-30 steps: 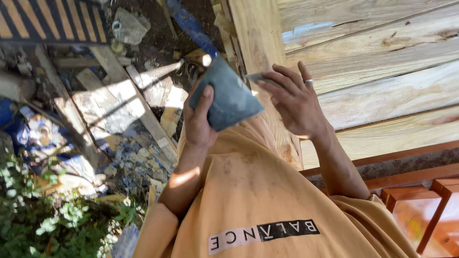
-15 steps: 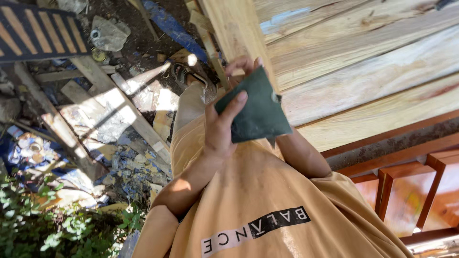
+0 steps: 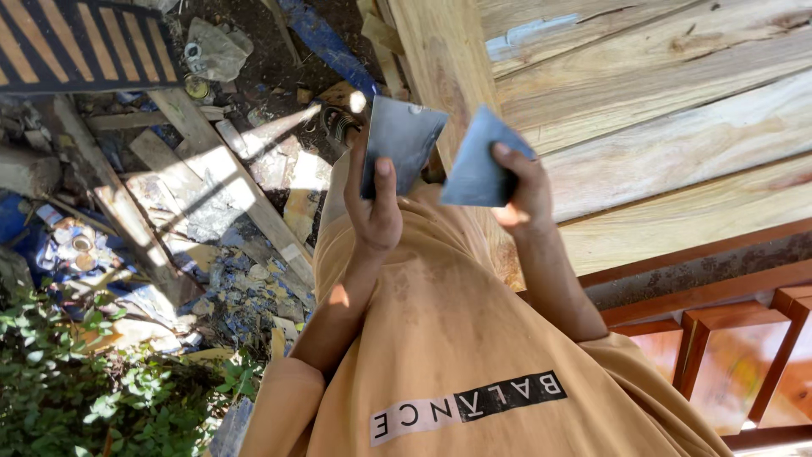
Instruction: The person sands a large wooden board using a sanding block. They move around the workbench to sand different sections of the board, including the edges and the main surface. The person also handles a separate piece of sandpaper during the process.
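My left hand (image 3: 376, 211) holds up a grey, square piece of abrasive sheet (image 3: 404, 144), thumb across its front. Beside it, my right hand (image 3: 526, 193) grips a second, similar grey-blue piece (image 3: 475, 169) by its right edge. The two pieces sit side by side in front of my chest, a narrow gap between them. Both forearms rise out of my orange shirt (image 3: 457, 355), which fills the lower middle of the view.
Pale wooden planks (image 3: 677, 127) span the right side, with one plank edge (image 3: 431, 59) running behind my hands. Reddish-brown wooden framing (image 3: 719, 330) lies at lower right. To the left lie scrap timber and rubble (image 3: 203, 195), a striped panel (image 3: 76, 42) and green plants (image 3: 93, 389).
Earlier both hands worked on one dark sheet held in front of my chest. Now it shows as two separate pieces, one in each hand, held slightly apart.
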